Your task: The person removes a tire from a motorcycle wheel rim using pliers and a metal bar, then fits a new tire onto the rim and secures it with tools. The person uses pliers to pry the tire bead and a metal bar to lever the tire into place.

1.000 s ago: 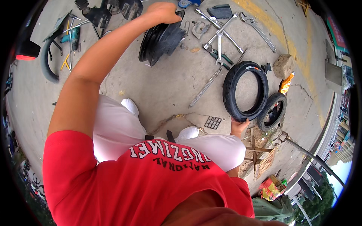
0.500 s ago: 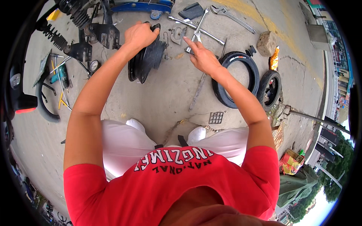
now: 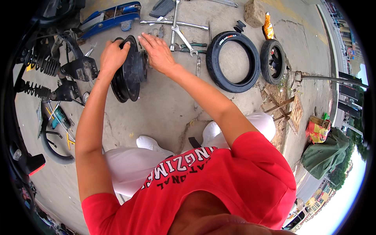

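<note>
A black wheel rim stands on its edge on the concrete, tilted a little. My left hand is closed over its upper left edge, with the thumb toward the rim's middle. My right hand is at the rim's other side, by the hub. Its fingers are stretched out and close together, tips near the upper edge; whether they touch it, I cannot tell. Just beyond this hand lie a cross-shaped lug wrench, a combination wrench and green-handled pliers. A metal part behind the right fingers is mostly hidden.
Right of the tools lie a black tire and a smaller wheel, with a stone block beyond. A blue floor jack is at far left. Vehicle shock absorbers and a teal power tool are on the left.
My right hand has moved from over the wrenches to beside the rim. My left hand remains on the rim's edge. The view has turned, shifting the tires and tools within it.
</note>
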`<state>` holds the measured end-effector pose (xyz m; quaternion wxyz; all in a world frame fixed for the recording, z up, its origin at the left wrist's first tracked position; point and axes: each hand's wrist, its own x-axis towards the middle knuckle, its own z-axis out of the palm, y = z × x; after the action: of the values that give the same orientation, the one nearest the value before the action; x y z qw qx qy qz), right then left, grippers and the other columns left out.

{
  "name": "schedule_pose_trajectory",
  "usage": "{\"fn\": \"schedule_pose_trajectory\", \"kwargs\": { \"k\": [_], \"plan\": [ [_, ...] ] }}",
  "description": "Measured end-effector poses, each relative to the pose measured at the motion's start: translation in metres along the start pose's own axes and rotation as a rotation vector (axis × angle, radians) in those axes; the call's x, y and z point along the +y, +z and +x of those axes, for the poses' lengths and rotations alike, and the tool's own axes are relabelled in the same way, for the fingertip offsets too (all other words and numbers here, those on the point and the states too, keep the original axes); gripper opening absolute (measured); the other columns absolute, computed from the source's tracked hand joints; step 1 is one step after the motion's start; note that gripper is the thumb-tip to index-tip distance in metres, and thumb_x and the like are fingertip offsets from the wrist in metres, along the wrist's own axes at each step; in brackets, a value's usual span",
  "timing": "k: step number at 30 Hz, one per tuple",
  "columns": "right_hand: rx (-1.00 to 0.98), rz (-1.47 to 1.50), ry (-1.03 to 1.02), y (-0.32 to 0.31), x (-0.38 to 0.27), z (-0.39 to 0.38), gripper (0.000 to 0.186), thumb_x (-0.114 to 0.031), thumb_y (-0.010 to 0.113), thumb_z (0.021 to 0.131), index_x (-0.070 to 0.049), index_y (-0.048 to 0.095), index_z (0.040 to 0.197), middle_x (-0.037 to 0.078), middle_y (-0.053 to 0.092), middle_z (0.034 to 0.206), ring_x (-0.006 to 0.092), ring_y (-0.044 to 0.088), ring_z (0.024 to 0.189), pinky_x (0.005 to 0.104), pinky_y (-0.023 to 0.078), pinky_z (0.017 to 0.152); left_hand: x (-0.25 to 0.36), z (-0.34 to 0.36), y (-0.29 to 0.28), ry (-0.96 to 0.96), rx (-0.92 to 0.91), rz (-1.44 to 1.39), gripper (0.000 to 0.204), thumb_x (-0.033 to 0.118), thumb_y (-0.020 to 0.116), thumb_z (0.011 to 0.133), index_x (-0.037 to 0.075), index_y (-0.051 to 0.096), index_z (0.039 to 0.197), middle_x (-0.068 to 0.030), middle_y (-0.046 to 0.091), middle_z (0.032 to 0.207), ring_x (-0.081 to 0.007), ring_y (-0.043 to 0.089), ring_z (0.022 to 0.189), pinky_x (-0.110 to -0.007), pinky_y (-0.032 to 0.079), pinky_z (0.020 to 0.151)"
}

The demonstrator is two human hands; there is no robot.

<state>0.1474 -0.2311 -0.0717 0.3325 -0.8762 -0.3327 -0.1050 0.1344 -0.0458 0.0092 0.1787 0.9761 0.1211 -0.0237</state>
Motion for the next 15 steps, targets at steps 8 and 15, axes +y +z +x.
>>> {"fn": "schedule_pose_trajectory", "kwargs": {
  "k": [8, 15],
  "plan": [
    [-0.291, 0.35, 0.25, 0.025, 0.036, -0.035, 0.06, 0.005, 0.049, 0.079, -0.006, 0.043, 0.138, 0.018, 0.051, 0.131, 0.0346, 0.058, 0.108, 0.0405, 0.048, 0.092, -0.006, -0.001, 0.001, 0.042, 0.008, -0.013, 0.051, 0.046, 0.054, 0.088, 0.006, 0.066, 0.117, -0.0206, 0.06, 0.114, -0.0375, 0.058, 0.107, -0.042, 0.045, 0.092],
    [0.032, -0.055, 0.433, 0.013, 0.102, -0.082, 0.042, -0.002, 0.058, 0.079, 0.002, 0.055, 0.121, 0.021, 0.052, 0.127, 0.0388, 0.053, 0.113, 0.0436, 0.044, 0.096, -0.004, -0.002, 0.004, 0.05, 0.041, -0.037, 0.048, 0.045, 0.054, 0.088, 0.006, 0.067, 0.113, -0.021, 0.06, 0.109, -0.0379, 0.059, 0.102, -0.043, 0.046, 0.089]
  ]
}}
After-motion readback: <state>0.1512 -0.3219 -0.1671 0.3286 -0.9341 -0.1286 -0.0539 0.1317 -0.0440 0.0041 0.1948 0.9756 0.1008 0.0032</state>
